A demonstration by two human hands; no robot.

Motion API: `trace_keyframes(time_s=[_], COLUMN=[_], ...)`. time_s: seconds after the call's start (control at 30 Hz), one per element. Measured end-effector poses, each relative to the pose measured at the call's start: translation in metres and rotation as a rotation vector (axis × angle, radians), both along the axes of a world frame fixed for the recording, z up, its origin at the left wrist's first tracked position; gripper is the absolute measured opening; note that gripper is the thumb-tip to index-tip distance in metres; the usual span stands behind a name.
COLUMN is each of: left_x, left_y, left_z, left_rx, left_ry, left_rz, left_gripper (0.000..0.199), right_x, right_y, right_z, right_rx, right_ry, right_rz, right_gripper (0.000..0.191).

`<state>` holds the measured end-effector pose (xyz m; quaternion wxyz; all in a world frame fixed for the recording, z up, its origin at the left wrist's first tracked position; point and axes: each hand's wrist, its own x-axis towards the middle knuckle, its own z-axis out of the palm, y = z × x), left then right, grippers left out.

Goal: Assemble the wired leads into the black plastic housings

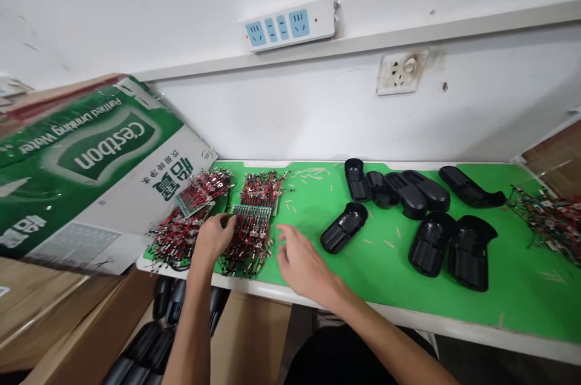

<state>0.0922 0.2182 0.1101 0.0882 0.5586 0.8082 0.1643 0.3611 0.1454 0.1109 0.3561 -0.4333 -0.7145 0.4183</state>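
My left hand (214, 238) is at the left edge of a green circuit board panel (251, 212), its curled thumb and forefinger closed at that edge. Dense red and black wires with small white connectors hang from the panel toward the table's front. To the right of these wires, my right hand (300, 259) has its fingers apart and holds nothing. Another wired panel (263, 186) lies just behind. On the left is a heaped bundle of wired boards (193, 206), partly covered by my left hand.
Several black curved plastic shells (344, 227) lie on the green tabletop (313, 206) to the right. Wires (551, 221) are heaped at the far right. A green-and-white carton (104, 161) leans at the left. Below, an open box holds more black shells (147, 342). Power sockets (290, 25) are on the wall.
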Motion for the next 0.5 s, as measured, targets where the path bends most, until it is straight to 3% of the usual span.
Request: trace_keyframes(time_s=[0.1,0.2,0.33,0.5], left_x=[-0.002,-0.009,-0.020,-0.017], left_y=[-0.003,-0.008,-0.013,-0.018], left_z=[-0.001,0.003,0.011,0.019], left_rx=[-0.008,0.004,0.056,0.158], left_ry=[-0.053,-0.134,-0.241,-0.395], left_rz=[0.033,0.059,0.070,-0.017], left_gripper=[0.048,0.048,0.055,0.054], right_x=[-0.041,-0.061,-0.063,-0.059], right_y=[0.021,0.030,0.035,0.042], right_z=[-0.014,-0.024,-0.032,-0.037], right_rx=[-0.138,-0.225,-0.289,-0.332], right_ry=[-0.023,0.001,0.090,0.139], right_rz=[-0.004,-0.057,-0.090,-0.106], right_gripper=[0.054,0.061,0.058,0.048])
